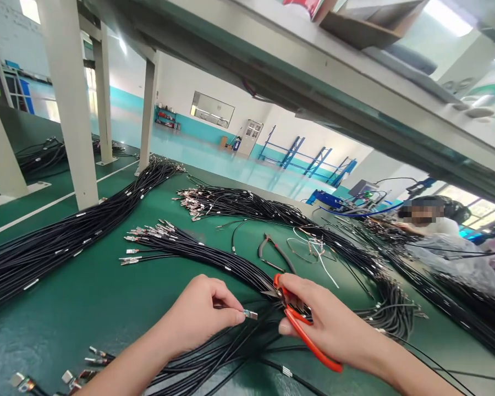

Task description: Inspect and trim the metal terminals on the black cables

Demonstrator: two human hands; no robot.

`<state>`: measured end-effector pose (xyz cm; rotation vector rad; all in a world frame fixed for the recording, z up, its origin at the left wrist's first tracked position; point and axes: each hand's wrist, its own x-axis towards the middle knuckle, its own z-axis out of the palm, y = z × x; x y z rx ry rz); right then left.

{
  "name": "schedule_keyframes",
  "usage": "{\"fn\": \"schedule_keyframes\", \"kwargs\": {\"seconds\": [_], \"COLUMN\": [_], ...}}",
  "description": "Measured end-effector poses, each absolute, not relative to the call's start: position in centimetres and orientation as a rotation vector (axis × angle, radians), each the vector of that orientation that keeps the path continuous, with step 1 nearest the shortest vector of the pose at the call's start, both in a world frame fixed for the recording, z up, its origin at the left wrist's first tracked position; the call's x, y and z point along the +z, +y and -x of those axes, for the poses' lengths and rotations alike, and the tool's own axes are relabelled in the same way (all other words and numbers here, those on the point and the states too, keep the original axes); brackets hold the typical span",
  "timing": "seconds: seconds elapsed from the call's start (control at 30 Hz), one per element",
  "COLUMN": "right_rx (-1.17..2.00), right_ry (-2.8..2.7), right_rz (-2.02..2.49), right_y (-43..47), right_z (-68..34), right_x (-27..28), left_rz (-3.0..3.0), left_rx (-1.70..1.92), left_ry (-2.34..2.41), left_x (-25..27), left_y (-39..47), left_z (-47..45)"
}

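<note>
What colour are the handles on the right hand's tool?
The handles are orange-red, clearest in the head view.

The connector [251, 314] looks metallic, the cutter handles [311, 345] smooth plastic.

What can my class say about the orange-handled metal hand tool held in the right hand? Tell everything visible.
The orange-handled metal hand tool is gripped in the person's right hand. One smooth, plastic-looking handle slants down to the right, past the palm; the hand partly hides the rest. Its slim, pointed, silvery tip faces left, in front of the black cable bundle. Whether the tip is open cannot be told.
</note>
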<state>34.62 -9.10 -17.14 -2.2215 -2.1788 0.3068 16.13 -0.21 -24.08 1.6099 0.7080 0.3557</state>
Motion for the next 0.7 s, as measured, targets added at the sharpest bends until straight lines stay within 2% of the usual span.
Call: {"fn": "schedule_keyframes", "kwargs": {"seconds": [0.2,0.43,0.7], "right_rx": [0.301,0.087,-0.106], "right_ry": [-2.400,-2.699,-2.780], "right_rz": [2.164,2.037,1.903], "right_y": [-10.0,-10.1,-10.2], "right_z": [-35.1,-35.1,-35.5], "right_x": [-17.7,-18.0,-18.3], "left_rz": [-1.604,-1.604,-1.619], "left_rx": [0.291,0.243,0.240], "left_ry": [0.686,0.693,0.691], "left_x": [-24.3,-24.3,-24.4], "left_y": [-0.5,-0.7,-0.6], "left_z": [-16.0,-16.0,-16.0]}}
